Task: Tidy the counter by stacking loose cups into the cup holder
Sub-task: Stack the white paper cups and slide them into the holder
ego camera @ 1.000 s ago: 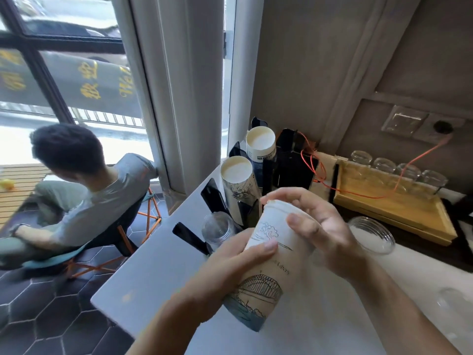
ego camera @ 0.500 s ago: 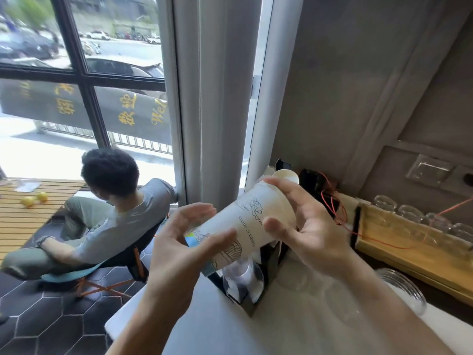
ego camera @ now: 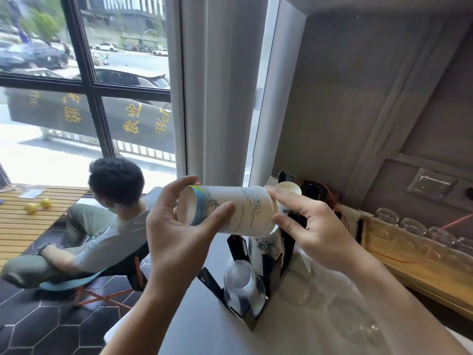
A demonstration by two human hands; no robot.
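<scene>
While both hands (ego camera: pixel 179 234) (ego camera: pixel 314 226) clamp the cup (ego camera: pixel 230 211) sideways at frame centre, tip it upright. Then seat it on the holder (ego camera: pixel 271 272) stack below.

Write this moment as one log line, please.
left hand: holds paper cup | right hand: holds it | cup: sideways above holder

Pale grey counter (ego camera: pixel 204 326): black slotted cup holder (ego camera: pixel 271 275) stands on it; clear plastic cups (ego camera: pixel 350 321) lie beside; wooden tray (ego camera: pixel 409 267) right.
</scene>
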